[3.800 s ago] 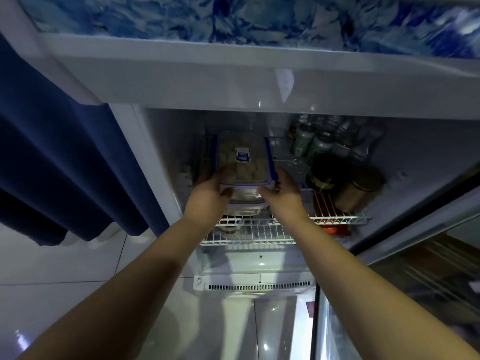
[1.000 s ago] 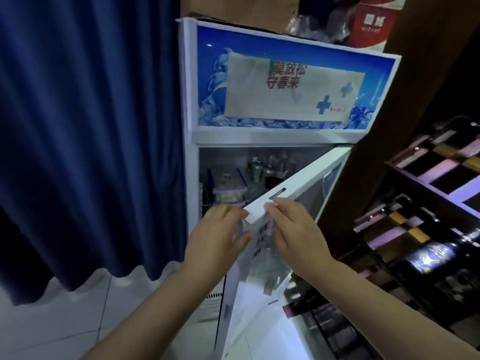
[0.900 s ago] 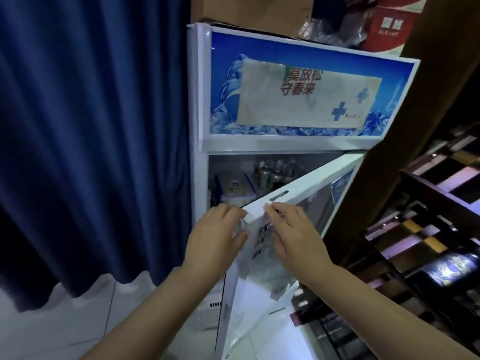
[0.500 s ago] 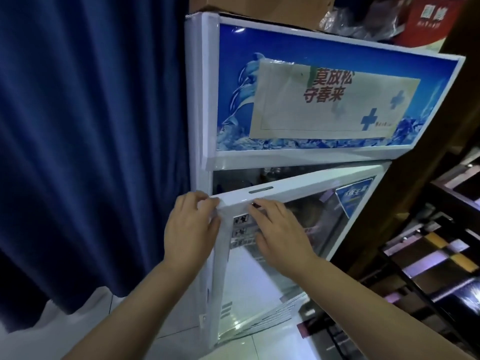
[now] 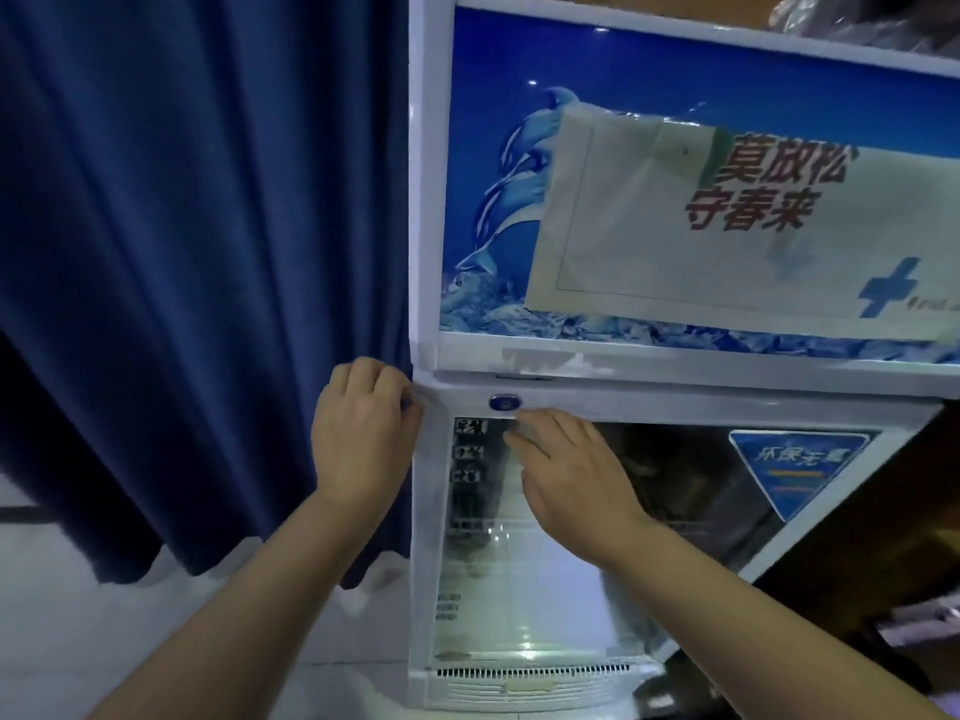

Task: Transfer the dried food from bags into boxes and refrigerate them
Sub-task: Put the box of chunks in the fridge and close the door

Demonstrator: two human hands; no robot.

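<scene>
Left hand (image 5: 363,433) sits at the upper left corner of the white-framed glass door (image 5: 675,407) of a white upright display fridge (image 5: 423,200), its fingers curled, with the tips on the door's left edge. The right hand (image 5: 576,475) lies flat and wide on the glass near that same corner, fingers straight and holding nothing. Its fingertips reach the door's top rail just below a small blue oval badge (image 5: 505,402). The door lies flush against the cabinet. Behind the glass there are only dim, dark shapes and glare, so the boxes of dried food cannot be made out. A column of small black labels (image 5: 470,452) runs down the glass by the left edge, and a blue shield-shaped sticker (image 5: 797,465) sits at the upper right corner. A slotted white vent grille (image 5: 530,672) runs along the fridge's bottom edge. Above the door, a blue header panel (image 5: 623,59) with leaping dolphins and ice carries a pale paper sheet (image 5: 649,241) printed with red characters and a blue cross. Crumpled clear plastic (image 5: 857,18) rests on the fridge's top right corner. A dark blue pleated curtain (image 5: 182,252) hangs just beside the fridge's left side, ending above a glossy white tiled floor (image 5: 78,641). Dark brown wooden furniture (image 5: 883,537) stands against the right side.
</scene>
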